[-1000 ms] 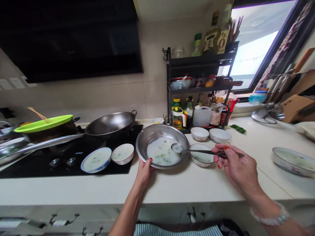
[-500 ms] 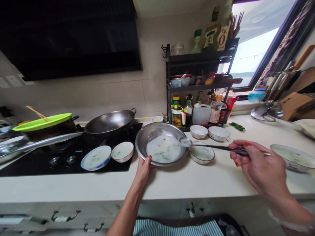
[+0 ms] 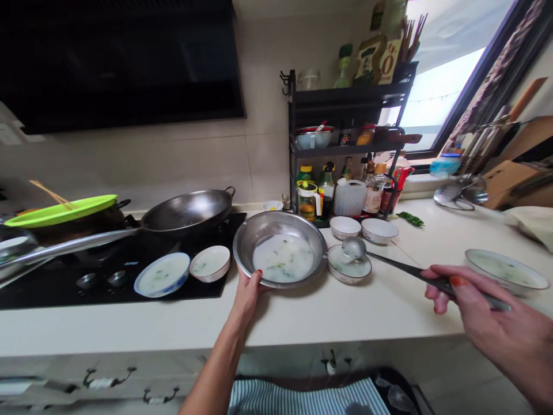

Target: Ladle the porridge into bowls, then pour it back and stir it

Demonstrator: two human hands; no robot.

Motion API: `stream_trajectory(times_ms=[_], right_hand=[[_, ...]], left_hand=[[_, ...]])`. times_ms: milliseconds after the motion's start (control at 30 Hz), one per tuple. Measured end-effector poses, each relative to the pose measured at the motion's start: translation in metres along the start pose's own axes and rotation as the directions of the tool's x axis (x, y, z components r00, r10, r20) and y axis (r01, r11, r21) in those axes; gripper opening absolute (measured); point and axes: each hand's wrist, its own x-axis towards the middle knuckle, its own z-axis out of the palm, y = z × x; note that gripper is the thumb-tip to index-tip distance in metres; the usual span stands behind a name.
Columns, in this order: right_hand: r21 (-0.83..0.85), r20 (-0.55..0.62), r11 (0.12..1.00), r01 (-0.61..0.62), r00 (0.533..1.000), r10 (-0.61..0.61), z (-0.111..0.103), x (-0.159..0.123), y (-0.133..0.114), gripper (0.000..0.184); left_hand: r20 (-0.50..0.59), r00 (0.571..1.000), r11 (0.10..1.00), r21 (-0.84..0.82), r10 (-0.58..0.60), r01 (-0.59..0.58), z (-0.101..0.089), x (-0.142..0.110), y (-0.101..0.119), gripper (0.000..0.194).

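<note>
My left hand (image 3: 249, 286) grips the near rim of a wide metal basin (image 3: 245, 245), thumb over the edge. Inside it is a milky soup (image 3: 283, 259) with green bits. My right hand (image 3: 479, 305) is closed around the dark handle of a ladle (image 3: 355, 249). The ladle's bowl hangs tilted over a small white bowl (image 3: 349, 278) that holds some of the same soup. Two more small bowls, one left (image 3: 344, 227) and one right (image 3: 380, 230), stand just behind it.
Soup-filled bowls stand on the left, one blue-rimmed (image 3: 149, 288) and one small (image 3: 216, 278); a larger one (image 3: 492, 279) is far right. A wok (image 3: 190, 210) sits on the black hob (image 3: 116, 302). Behind stands a rack (image 3: 345, 95) with bottles.
My right hand has moved the ladle from the basin's right rim to over the small bowl, and its bowl has tipped. My left hand still holds the basin.
</note>
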Motion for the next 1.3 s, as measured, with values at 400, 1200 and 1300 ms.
stream_trajectory(times_ms=[400,1200,1300], right_hand=[[-0.123,0.215,0.883,0.454,0.880,-0.423,-0.003,-0.020,0.003,0.027],[0.353,0.293,0.931,0.097,0.933,-0.208,0.116,-0.011,0.000,0.021],[0.359,0.279,0.932,0.055,0.946,-0.163,0.120,-0.013,0.000,0.022]], left_hand=[[0.016,0.998,0.997,-0.046,-0.057,0.057,0.003,-0.004,0.007,0.080],[0.045,0.998,0.997,-0.058,-0.047,0.049,0.003,-0.003,0.006,0.082],[0.041,0.998,0.997,-0.056,-0.046,0.048,0.003,-0.003,0.006,0.081]])
